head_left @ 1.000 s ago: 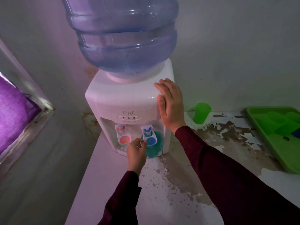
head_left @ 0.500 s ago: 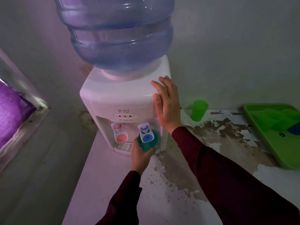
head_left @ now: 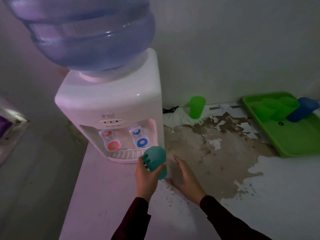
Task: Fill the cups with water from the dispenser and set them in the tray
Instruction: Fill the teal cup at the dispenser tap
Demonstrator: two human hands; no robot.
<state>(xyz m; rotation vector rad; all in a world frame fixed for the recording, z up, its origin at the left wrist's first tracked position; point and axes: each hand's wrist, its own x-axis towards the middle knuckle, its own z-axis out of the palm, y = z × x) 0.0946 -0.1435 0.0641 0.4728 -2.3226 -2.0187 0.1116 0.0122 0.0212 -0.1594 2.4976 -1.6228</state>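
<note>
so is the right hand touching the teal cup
Apart. The head view shows the right hand open beside the teal cup, with a strip of countertop visible between them; only the left hand grips it.

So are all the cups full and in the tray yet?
Not yet. Three plastic cups, two green and one blue, already sit in the green plastic tray. The left hand grips a teal plastic cup in front of the white water dispenser; the right hand is open beside it. One green cup still waits by the wall.
</note>
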